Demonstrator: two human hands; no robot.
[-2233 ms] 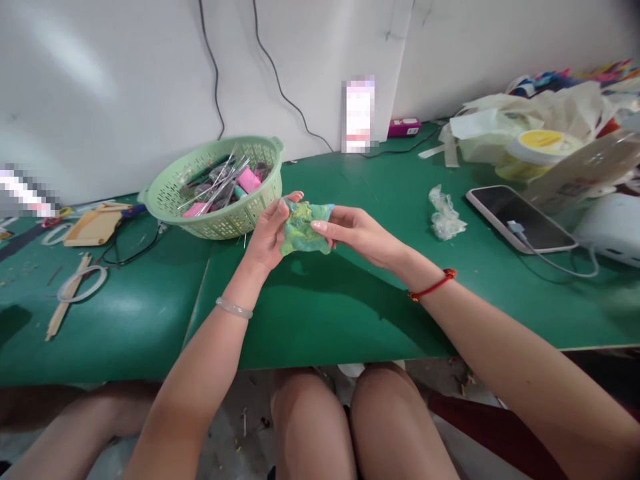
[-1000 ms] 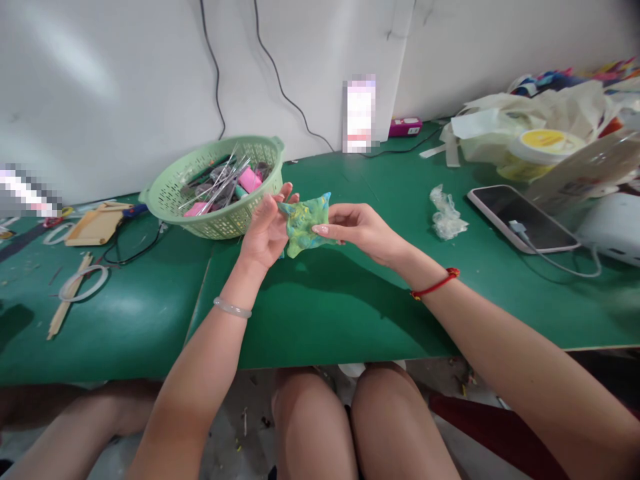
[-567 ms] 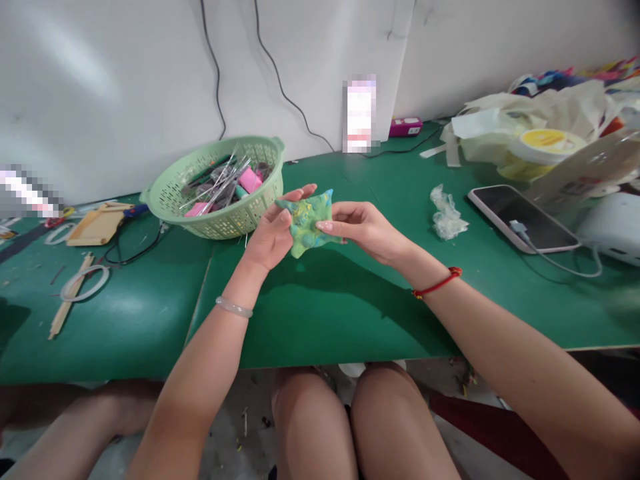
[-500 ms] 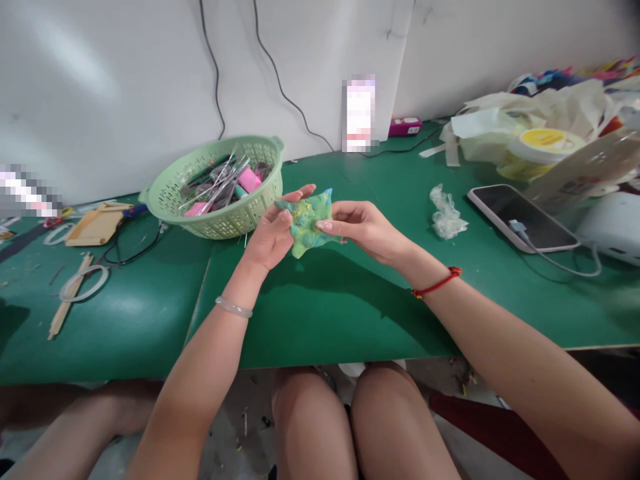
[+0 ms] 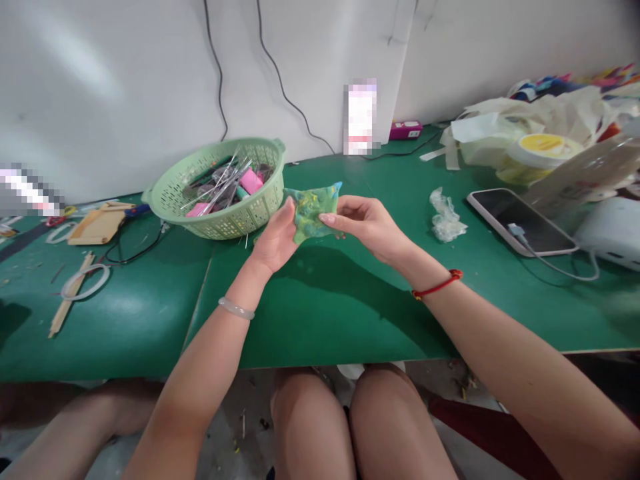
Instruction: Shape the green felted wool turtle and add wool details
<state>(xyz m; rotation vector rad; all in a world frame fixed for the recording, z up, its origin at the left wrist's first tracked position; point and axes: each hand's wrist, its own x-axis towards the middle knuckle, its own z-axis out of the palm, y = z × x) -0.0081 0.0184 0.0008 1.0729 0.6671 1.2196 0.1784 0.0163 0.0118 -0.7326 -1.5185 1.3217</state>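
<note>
Above the green table I hold up a soft, lumpy, clay-like piece (image 5: 311, 212), mottled green, blue and yellow, roughly square with pointed corners. My left hand (image 5: 276, 239) grips its left edge, thumb in front and the other fingers mostly hidden behind it. My right hand (image 5: 373, 225) pinches the right side, its thumb pressed on the front face and its fingertips curled behind. Just behind my left hand stands a light green plastic basket (image 5: 225, 223), holding metal sticks, pink pieces and dark packets.
A phone (image 5: 523, 220) with a plugged-in cable and crumpled clear plastic (image 5: 447, 217) lie to the right, near a tub with a yellow lid (image 5: 549, 145). A lit phone (image 5: 360, 120) leans on the wall. A wooden tray (image 5: 97, 225) and white ring (image 5: 86, 283) are left.
The clay-like piece has shifted slightly right and turned a little. My left fingers, visible above its edge before, are now hidden behind it. My right hand keeps its pinch.
</note>
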